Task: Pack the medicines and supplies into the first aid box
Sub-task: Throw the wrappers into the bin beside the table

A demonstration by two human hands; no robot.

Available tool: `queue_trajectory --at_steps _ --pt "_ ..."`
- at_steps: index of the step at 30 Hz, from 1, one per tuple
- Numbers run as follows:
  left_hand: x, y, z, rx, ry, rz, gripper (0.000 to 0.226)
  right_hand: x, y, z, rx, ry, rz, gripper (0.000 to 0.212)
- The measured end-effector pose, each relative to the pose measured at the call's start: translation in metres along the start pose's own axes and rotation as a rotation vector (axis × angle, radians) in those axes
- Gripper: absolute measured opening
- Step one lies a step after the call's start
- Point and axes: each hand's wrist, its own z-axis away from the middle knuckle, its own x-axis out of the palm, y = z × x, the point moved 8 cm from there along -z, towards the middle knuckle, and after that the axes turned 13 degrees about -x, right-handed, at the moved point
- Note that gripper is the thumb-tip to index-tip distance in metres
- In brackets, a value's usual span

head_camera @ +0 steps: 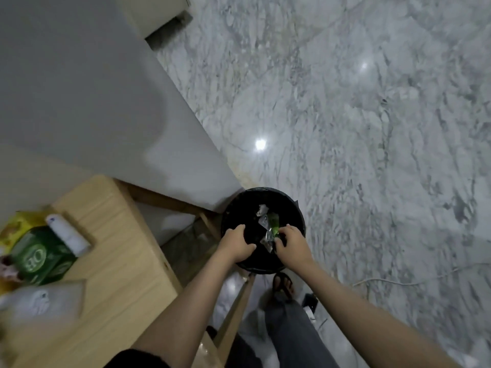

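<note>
While leaning over from beside the worktop (114, 261), stands with one trouser leg and a sandalled foot (283, 284) close to the bin (295, 213), likely so that both arms reach it without a step.

Leaves the task's things on the worktop at the left, well apart from the hands: a green box (39, 256), a white bottle (67, 235) lying against it, a yellow box (16, 227) behind, and a blurred plastic bag (45, 301) nearest. Shows no first aid box clearly, so cannot place it.

Curls the left hand (236, 243) over the near rim of the bin, seemingly to steady it. Holds the right hand (291, 244) just inside the rim, fingers bent beside the foil wrappers (269, 236); cannot tell whether pinching one or letting go. Keeps the two hands apart, with the wrappers between.

Looks like clearing waste packaging, not packing proper.

Beyond, only marble floor (358, 115) and a grey wall (93, 88).
</note>
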Motion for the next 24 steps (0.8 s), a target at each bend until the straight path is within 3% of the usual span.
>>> queue_trajectory --at_steps 11,16,24 --pt "-0.091 -0.068 0.171 0.319 0.42 0.433 0.065 -0.032 -0.174 0.073 -0.397 0.22 -0.171 0.035" --pt "-0.102 -0.177 0.226 0.302 0.565 0.764 0.065 0.009 -0.256 0.12 -0.539 0.265 -0.159 0.034" --pt "-0.085 -0.397 0.269 0.152 0.739 0.955 0.066 0.146 -0.37 0.194 -0.779 0.187 -0.09 0.031"
